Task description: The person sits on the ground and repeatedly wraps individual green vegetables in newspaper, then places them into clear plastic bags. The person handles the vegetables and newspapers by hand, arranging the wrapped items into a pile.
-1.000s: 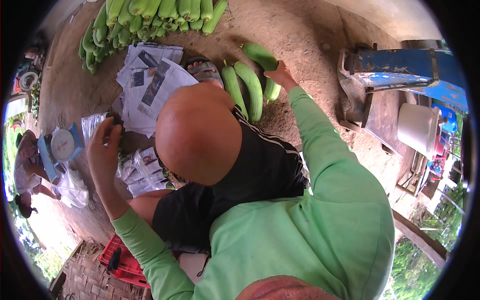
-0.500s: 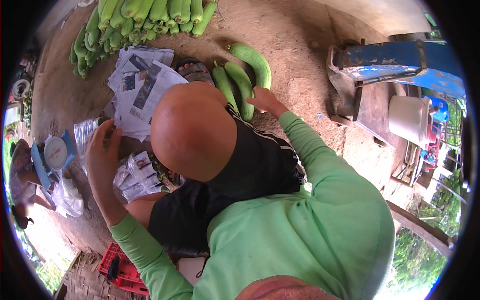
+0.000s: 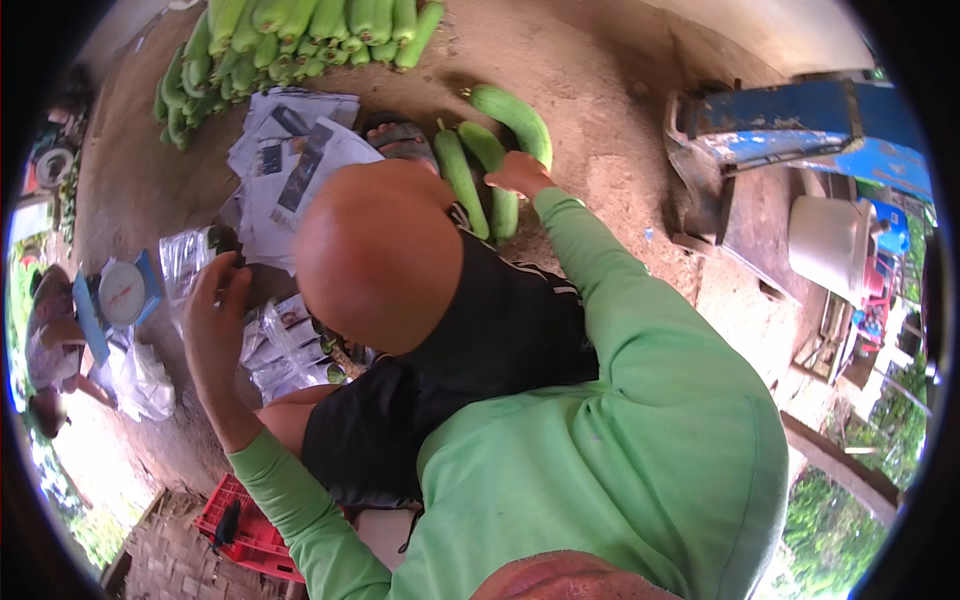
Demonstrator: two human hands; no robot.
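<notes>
1. Dial scale (image 3: pixel 122 293), blue-sided, round pale face; white plastic bag (image 3: pixel 142 378) just beside it.
2. Left hand (image 3: pixel 213 305), raised, fingers loosely bent and thumb spread apart from them.
3. Red crate (image 3: pixel 250 530), on the near side, beside the left forearm.
4. Plastic-wrapped packs (image 3: pixel 285 345), on the ground, near the left hand.
5. Newspaper sheets (image 3: pixel 262 190), overlapping; beyond them, a heap of green gourds (image 3: pixel 330 20).
6. Sandalled foot (image 3: pixel 398 135), between newspaper and loose gourds.
7. Loose gourds, three, on bare ground: straight gourd (image 3: pixel 460 180), middle gourd (image 3: pixel 504 215), curved gourd (image 3: pixel 517 115).
8. Right hand (image 3: pixel 522 176), fingers bent across the middle gourd; from here I cannot tell whether it grips.
9. Pale tub (image 3: pixel 828 240), far right, near a worn blue beam (image 3: pixel 775 112).
</notes>
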